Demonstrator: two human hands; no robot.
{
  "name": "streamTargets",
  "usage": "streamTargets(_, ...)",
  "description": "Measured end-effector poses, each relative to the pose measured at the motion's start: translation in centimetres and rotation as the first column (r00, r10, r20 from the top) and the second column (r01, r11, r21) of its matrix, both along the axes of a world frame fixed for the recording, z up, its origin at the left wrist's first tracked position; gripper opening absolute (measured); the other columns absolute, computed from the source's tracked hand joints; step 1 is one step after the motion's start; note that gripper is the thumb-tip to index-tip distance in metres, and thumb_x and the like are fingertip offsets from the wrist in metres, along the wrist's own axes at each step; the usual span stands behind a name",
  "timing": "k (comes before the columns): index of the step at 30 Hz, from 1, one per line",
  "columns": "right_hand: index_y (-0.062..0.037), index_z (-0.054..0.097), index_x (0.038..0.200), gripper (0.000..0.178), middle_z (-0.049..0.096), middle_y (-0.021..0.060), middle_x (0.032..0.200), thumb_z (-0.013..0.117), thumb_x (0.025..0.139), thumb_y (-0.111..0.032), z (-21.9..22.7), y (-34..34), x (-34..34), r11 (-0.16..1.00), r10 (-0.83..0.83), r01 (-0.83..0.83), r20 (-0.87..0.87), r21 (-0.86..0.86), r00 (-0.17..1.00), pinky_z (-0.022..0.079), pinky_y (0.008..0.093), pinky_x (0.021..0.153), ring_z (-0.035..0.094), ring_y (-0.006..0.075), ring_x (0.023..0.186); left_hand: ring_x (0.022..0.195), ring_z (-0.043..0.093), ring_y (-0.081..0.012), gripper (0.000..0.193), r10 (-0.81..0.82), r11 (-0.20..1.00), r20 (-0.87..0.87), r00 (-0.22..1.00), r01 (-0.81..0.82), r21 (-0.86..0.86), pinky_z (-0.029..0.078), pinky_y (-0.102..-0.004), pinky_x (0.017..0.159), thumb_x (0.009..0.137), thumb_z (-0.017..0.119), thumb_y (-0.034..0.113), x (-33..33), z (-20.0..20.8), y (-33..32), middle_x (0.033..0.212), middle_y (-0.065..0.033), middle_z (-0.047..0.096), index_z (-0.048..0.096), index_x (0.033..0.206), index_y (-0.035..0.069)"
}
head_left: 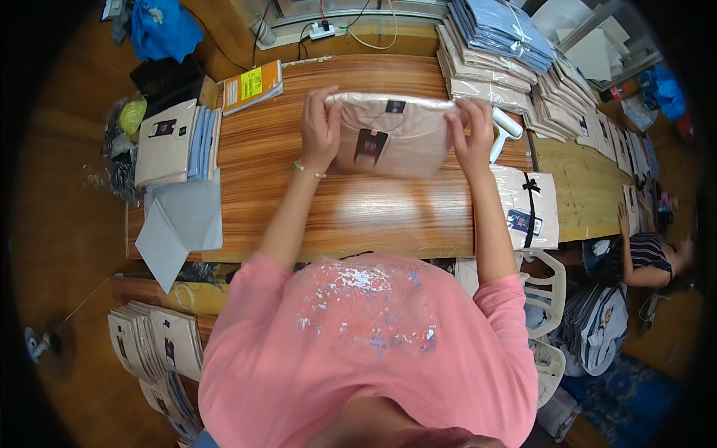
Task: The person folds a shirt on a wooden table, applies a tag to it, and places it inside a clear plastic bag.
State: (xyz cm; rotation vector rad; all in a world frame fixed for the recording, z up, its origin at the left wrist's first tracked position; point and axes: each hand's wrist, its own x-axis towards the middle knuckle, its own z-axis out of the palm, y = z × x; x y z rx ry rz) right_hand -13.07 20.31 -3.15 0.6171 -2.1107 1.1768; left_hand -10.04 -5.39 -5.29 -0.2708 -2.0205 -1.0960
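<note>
Above the wooden table [284, 201] I hold up a folded beige shirt [411, 149] in a clear plastic bag, with dark tags near its neck and chest. My left hand [321, 134] pinches its upper left corner between thumb and fingers. The upper right corner is in the closed grip of my right hand [472, 138]. Motion blurs the lower edge of the bag, which hangs tilted over the tabletop. Just right of my right hand lies a white lint roller [508, 125]. Beside my right forearm is a folded garment [544, 196] with a black ribbon and tag.
Bagged shirts [166, 153] and grey sheets [190, 216] lie at the left, below an orange notebook [254, 86]. Tall stacks of bagged garments [485, 56] fill the back right. A plastic chair [549, 291] stands at my right; beyond it, a person in a striped top [648, 254] reaches toward garments.
</note>
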Motion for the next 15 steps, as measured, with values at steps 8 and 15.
streamTargets(8, -0.015, 0.037, 0.136, 0.055, 0.019, 0.0294, 0.142, 0.051, 0.087, -0.036, -15.6, -4.8, 1.3, 0.873, -0.367, 0.212, 0.304, 0.439, 0.879, 0.013, 0.0589, 0.104, 0.017, 0.0467, 0.131, 0.127, 0.029, -0.0373, 0.042, 0.363, 0.862, 0.466, 0.807, -0.102, -0.496, 0.023, -0.0552, 0.102, 0.089, 0.049, 0.024, 2.0, -11.9, 3.0, 0.136, -0.0174, 0.034, 0.043, 0.128, 0.006)
streamTargets(15, -0.0118, 0.035, 0.138, 0.052, 0.018, 0.0229, 0.146, 0.04, 0.09, -0.031, -17.9, -8.6, 6.6, 0.83, -0.261, -0.007, 0.4, 0.557, 0.879, 0.005, 0.0595, 0.105, 0.009, 0.0437, 0.135, 0.134, 0.013, -0.0411, 0.048, 0.257, 0.84, 0.54, 0.801, 0.091, -0.535, 0.01, -0.0645, 0.102, 0.09, 0.04, 0.03, 4.7, -15.5, 6.0, 0.147, -0.0151, 0.019, 0.037, 0.137, 0.021)
